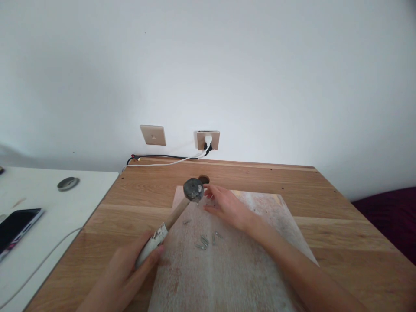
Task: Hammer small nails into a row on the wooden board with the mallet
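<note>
My left hand point(138, 262) is wrapped round the handle of a hammer point(175, 214). The hammer has a round, dark, scuffed head and a wooden handle with a worn white covering at the grip. Its head is raised over the far left part of a whitish, worn board point(234, 264). Just right of the hammer head, my right hand point(227, 203) hovers low over the board, thumb and fingers curved and apart; some fingertips are partly hidden. Several small metal nails point(203, 242) lie loose on the board, and a few dark specks show near my right thumb.
The board lies on a wooden desk point(334, 234) with a round cable hole point(204, 179). Behind it, a wall socket point(208, 141) holds plugs with black and white cables. A white table point(48, 234) at left carries a phone point(19, 225) and a round lid point(68, 183).
</note>
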Available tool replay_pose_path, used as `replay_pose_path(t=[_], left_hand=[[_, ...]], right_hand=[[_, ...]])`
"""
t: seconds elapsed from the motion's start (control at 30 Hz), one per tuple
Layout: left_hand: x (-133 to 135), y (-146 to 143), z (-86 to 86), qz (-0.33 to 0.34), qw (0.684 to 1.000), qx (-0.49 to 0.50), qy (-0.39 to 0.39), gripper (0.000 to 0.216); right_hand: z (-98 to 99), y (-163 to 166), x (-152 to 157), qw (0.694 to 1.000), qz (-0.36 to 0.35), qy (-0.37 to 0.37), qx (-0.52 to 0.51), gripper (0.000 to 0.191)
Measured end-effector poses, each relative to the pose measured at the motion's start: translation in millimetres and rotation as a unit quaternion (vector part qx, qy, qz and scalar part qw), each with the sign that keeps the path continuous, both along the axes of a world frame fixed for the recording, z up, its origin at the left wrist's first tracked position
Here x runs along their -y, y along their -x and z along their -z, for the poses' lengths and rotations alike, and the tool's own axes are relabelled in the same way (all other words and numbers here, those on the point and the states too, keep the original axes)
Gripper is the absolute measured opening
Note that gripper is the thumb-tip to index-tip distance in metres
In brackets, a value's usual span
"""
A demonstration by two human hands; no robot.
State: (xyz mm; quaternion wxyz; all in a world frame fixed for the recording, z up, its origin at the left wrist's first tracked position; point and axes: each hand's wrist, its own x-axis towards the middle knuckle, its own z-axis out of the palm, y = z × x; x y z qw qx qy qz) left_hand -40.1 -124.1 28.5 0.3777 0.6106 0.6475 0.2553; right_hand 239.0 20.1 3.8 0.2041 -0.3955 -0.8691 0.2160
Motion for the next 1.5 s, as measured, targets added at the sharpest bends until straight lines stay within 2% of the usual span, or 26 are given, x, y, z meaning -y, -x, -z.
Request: replay_pose_path(t=[0.1, 0.17, 0.23, 0.33, 0.43, 0.53, 0.67, 0.83, 1.03, 1.17, 1.3, 1.4, 1.5], left_hand=[[1, 1, 6.6, 0.001, 1.0, -0.006, -0.005, 0.029], [4, 3, 10.3, 0.0, 1.0, 0.002, -0.019, 0.029], [6, 4, 11.0, -0.006, 0.999, 0.009, -0.03, 0.029], [7, 4, 7.4, -0.026, 0.999, 0.016, -0.044, 0.034], [7, 5, 3.5, -0.065, 0.996, 0.01, -0.06, 0.038], [9, 7, 3.9, -0.107, 0.994, 0.008, -0.033, 0.046], [15, 10, 12.1, -0.129, 0.989, 0.045, 0.061, 0.058], [17, 11, 20.8, -0.119, 0.986, 0.076, 0.086, 0.056], [14, 5, 16.4, -0.114, 0.985, 0.088, 0.096, 0.059], [15, 1, 14.2, -0.116, 0.987, 0.079, 0.077, 0.061], [13, -4, 11.3, -0.072, 0.995, 0.05, 0.049, 0.056], [9, -9, 6.0, -0.04, 0.999, 0.025, -0.002, 0.046], [2, -13, -0.5, -0.014, 0.999, 0.002, -0.037, 0.04]], right_hand=[[-9.4, -15, 10, 0.999, 0.014, -0.025, 0.028, 0.01], [-14.9, -15, 21, 0.998, -0.016, -0.038, 0.05, 0.011], [-18.4, -4, 33, 0.993, -0.079, -0.051, 0.07, 0.012], [-21.1, 28, 46, 0.972, -0.176, -0.113, 0.112, 0.014], [-23.2, 56, 49, 0.95, -0.204, -0.162, 0.173, 0.013], [-23.4, 62, 42, 0.962, -0.187, -0.113, 0.161, 0.016], [-16.1, 29, 21, 0.992, -0.118, -0.005, 0.042, 0.021], [-2.9, -8, -2, 0.998, -0.024, 0.043, -0.034, 0.021], [4.0, -2, -2, 0.996, -0.016, 0.049, -0.068, 0.019], [5.4, -3, 1, 0.998, -0.015, 0.033, -0.058, 0.019], [5.9, -4, 2, 0.999, -0.013, 0.026, -0.037, 0.017], [6.8, -2, 2, 0.999, -0.004, 0.027, -0.026, 0.016], [8.5, 0, 1, 0.999, 0.011, 0.036, -0.026, 0.021]])
